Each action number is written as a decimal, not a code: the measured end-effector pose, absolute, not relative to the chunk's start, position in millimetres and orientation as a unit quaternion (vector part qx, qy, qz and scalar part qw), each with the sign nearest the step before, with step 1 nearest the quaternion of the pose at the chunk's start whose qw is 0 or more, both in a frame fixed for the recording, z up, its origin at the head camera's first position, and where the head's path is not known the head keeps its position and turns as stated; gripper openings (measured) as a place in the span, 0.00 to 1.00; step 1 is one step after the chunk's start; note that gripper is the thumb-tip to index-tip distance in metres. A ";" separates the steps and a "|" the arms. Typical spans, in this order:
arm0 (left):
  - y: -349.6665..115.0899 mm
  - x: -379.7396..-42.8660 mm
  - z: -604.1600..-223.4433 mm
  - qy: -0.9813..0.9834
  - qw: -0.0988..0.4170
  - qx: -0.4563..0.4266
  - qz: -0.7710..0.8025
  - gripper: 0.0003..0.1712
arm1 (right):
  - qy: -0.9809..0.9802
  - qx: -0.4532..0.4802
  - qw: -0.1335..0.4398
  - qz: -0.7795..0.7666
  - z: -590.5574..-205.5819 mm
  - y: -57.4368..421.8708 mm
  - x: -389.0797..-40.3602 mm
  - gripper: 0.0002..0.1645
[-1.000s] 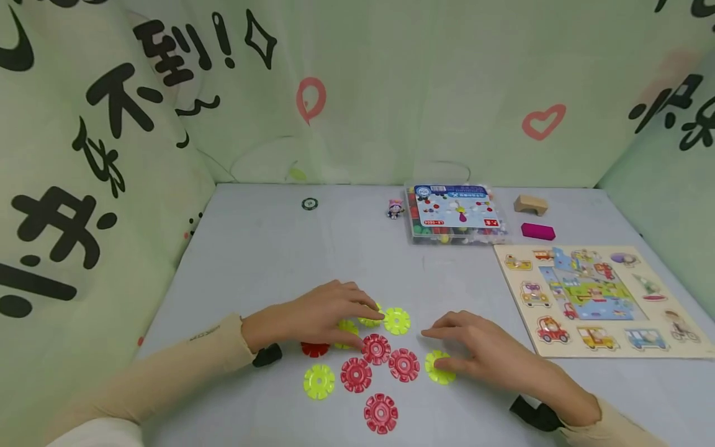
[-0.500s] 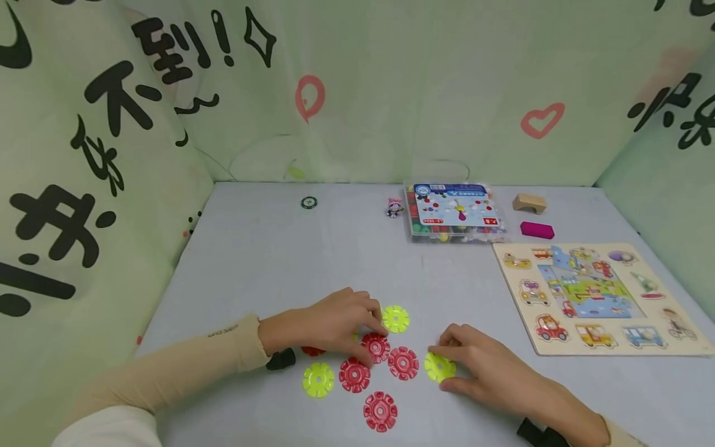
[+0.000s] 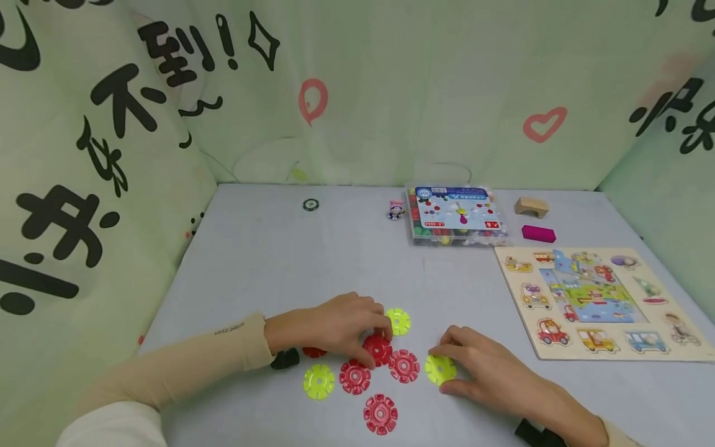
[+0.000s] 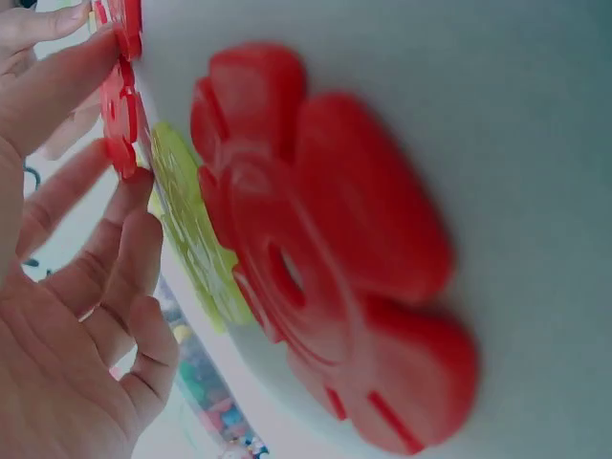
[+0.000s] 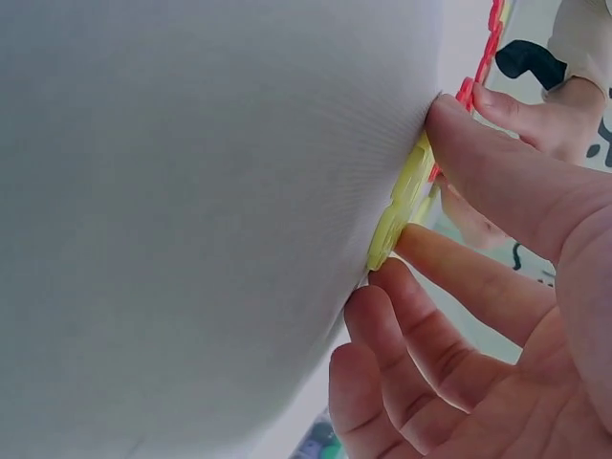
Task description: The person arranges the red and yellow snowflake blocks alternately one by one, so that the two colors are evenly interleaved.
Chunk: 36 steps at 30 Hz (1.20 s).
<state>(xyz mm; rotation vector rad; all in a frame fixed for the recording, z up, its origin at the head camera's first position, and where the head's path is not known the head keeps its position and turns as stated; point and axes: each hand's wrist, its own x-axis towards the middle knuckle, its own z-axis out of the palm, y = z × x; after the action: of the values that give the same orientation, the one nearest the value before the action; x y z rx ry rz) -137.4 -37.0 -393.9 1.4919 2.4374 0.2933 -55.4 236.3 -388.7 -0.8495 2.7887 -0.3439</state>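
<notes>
In the head view my left hand (image 3: pixel 337 324) pinches a red notched plastic disc (image 3: pixel 378 349) by its edges, thumb on the near side. The left wrist view shows this red disc (image 4: pixel 117 120) between thumb and fingertips. My right hand (image 3: pixel 491 367) holds a yellow-green notched disc (image 3: pixel 440 370) between thumb and fingers; in the right wrist view that disc (image 5: pixel 400 206) is on or just off the table, I cannot tell which. Around them lie more red discs (image 3: pixel 381 414) and yellow-green discs (image 3: pixel 319 381). Another red disc (image 3: pixel 314 352) is partly hidden by my left hand.
A wooden picture puzzle board (image 3: pixel 603 344) lies at right. Behind it are a magenta block (image 3: pixel 539 234), a wooden arch block (image 3: pixel 531 207) and a clear box of colourful pieces (image 3: pixel 458 211). A small figurine (image 3: pixel 395 210) and a dark ring (image 3: pixel 310 204) stand farther left.
My left hand has moved right and closed its fingers on the red disc, which has shifted slightly. My right fingers have come round the yellow-green disc at its edges.
</notes>
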 end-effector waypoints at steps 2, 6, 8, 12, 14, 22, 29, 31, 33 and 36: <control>-37.3 -137.6 -394.3 0.836 0.131 0.525 0.094 0.26 | 0.945 -0.288 0.103 -0.114 -388.3 235.7 -55.0 0.27; -37.0 -139.2 -394.4 0.827 0.132 0.538 0.096 0.28 | 0.946 -0.288 0.099 -0.108 -388.1 234.8 -54.4 0.28; -36.8 -140.0 -394.2 0.824 0.141 0.539 0.102 0.30 | 0.946 -0.289 0.097 -0.107 -388.3 234.8 -54.2 0.28; -35.9 -141.4 -393.3 0.821 0.152 0.540 0.103 0.32 | 0.947 -0.290 0.092 -0.108 -389.0 234.9 -53.1 0.28; -34.8 -142.3 -392.2 0.819 0.149 0.546 0.095 0.32 | 0.947 -0.290 0.091 -0.107 -389.0 235.1 -52.7 0.28; -29.1 -141.0 -386.6 0.806 0.134 0.576 0.036 0.30 | 0.947 -0.290 0.091 -0.101 -390.1 235.4 -52.5 0.28; -30.2 -139.8 -382.7 0.808 0.119 0.577 0.022 0.28 | 0.947 -0.291 0.090 -0.102 -390.2 235.3 -52.2 0.29; -36.7 -142.2 -380.3 0.815 0.107 0.569 0.034 0.28 | 0.947 -0.290 0.091 -0.102 -390.3 235.2 -51.8 0.29; -49.5 -148.7 -379.3 0.823 0.081 0.560 0.056 0.27 | 0.947 -0.291 0.089 -0.100 -390.4 235.2 -51.2 0.30; -79.4 -166.2 -380.5 0.839 0.024 0.534 0.104 0.26 | 0.948 -0.293 0.081 -0.097 -390.1 235.7 -50.7 0.30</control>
<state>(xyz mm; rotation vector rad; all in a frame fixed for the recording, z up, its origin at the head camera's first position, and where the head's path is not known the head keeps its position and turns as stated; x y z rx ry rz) -166.2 -79.4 -380.5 1.6522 2.5961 0.3213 -50.7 235.7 -390.1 -0.8771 2.8332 -0.2897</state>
